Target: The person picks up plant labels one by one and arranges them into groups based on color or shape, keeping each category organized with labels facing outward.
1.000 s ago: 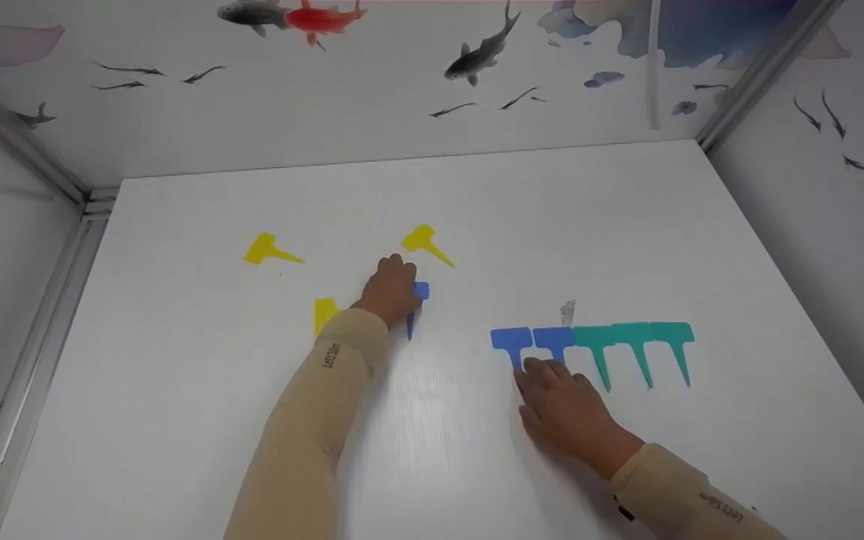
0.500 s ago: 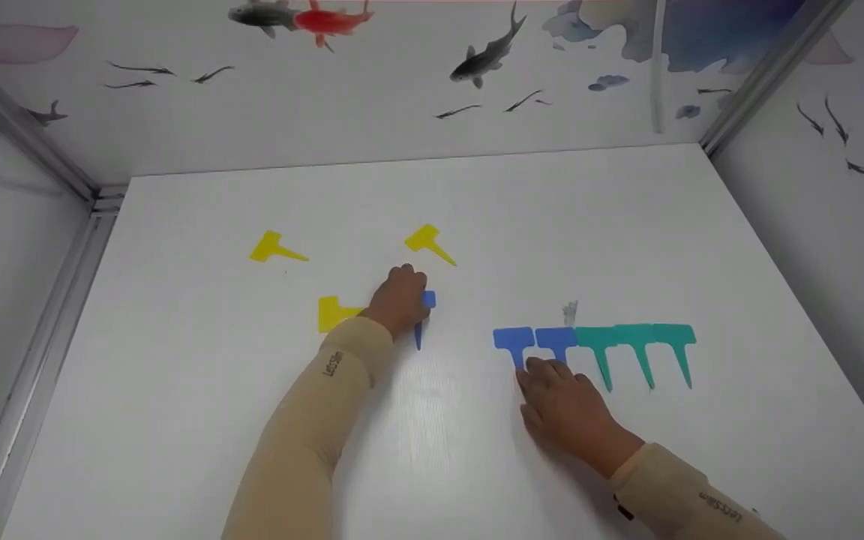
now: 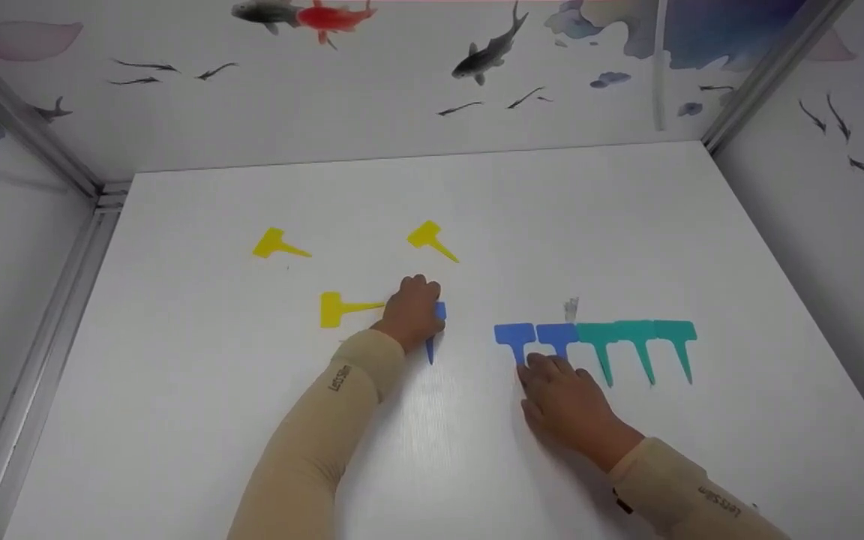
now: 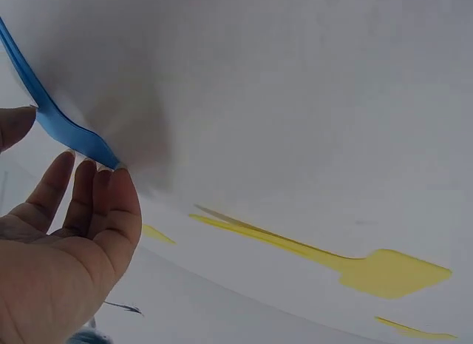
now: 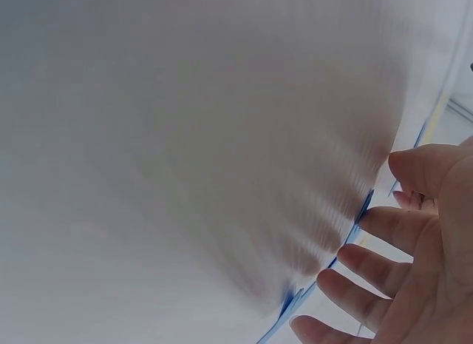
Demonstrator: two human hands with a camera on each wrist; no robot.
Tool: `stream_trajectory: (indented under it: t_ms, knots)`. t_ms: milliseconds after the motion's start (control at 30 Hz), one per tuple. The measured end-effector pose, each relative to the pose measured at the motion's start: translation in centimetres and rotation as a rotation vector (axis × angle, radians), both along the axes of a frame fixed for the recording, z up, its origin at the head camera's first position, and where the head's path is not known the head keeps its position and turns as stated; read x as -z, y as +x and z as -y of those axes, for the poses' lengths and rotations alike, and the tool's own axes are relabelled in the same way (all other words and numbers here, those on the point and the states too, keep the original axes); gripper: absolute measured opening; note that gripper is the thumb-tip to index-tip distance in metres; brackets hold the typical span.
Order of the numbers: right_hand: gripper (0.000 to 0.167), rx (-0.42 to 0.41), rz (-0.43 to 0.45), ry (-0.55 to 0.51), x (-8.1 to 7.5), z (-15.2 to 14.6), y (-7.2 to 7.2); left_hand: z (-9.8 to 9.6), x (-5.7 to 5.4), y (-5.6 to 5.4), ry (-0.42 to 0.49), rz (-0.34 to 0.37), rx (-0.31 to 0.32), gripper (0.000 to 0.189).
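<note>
My left hand (image 3: 413,313) pinches a blue T-shaped plant label (image 3: 430,351) between thumb and fingertips, its stem pointing down towards me in the head view. In the left wrist view the same blue label (image 4: 83,141) spans from thumb to fingers. My right hand (image 3: 567,401) rests with extended fingers on the stems of two blue labels, a left one (image 3: 514,332) and a right one (image 3: 554,332), hiding their tips. Three teal labels (image 3: 634,330) continue that row rightwards, heads side by side. In the right wrist view the fingertips (image 5: 373,220) touch a blue stem.
Left of the row lie three yellow labels: one (image 3: 331,309) beside my left hand, another (image 3: 270,242) at far left, a third (image 3: 426,234) behind that hand. A grey smudge (image 3: 571,308) marks the white tabletop (image 3: 589,217). Printed panels (image 3: 372,127) enclose the table.
My left hand has come rightwards and nearer to me with the blue label, uncovering the nearest yellow label's stem. The right hand stays on the row. The head view has shifted slightly.
</note>
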State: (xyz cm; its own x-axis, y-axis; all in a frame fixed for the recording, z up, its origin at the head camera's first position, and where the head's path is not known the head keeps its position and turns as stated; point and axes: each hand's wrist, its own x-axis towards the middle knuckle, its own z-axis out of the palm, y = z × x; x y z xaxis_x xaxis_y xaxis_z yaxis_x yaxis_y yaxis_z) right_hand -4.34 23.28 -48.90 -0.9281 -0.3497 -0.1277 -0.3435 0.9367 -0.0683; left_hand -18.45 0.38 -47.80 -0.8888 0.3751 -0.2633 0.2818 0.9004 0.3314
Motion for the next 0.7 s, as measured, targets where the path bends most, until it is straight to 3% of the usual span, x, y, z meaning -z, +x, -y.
stream_trajectory:
  t_ms: [200, 533, 700]
  knots:
    - [0.046, -0.017, -0.032, -0.003, 0.2, 0.0, 0.0, -0.2, -0.2, 0.7, 0.014, -0.026, 0.001, 0.034]
    - [0.046, -0.017, -0.012, -0.012, 0.0, -0.2, 0.0, -0.6, 0.4, 2.0, -0.018, -0.051, -0.025, 0.035]
    - [0.045, -0.025, -0.018, -0.02, 0.0, -0.2, 0.1, -0.9, 0.4, 2.8, -0.005, -0.052, -0.008, 0.035]
